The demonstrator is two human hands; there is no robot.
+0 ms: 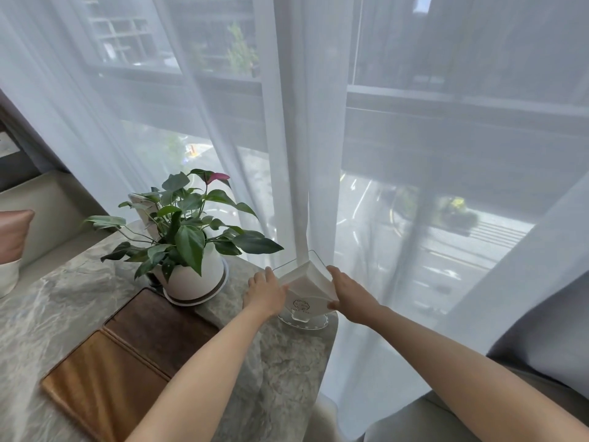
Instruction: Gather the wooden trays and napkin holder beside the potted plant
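Note:
A clear napkin holder (306, 290) full of white napkins stands on its round base at the table's far right corner, right of the potted plant (188, 250). My left hand (266, 290) grips its left side and my right hand (349, 293) grips its right side. Two wooden trays lie side by side in front of the plant: a dark one (159, 327) nearer the pot and a lighter one (105, 387) nearer me.
The marble table (287, 362) ends just right of the holder, where a sheer white curtain (318, 154) hangs against the window. A beige bench with a pink cushion (14, 234) lies at the left. A grey seat (446, 419) is at the lower right.

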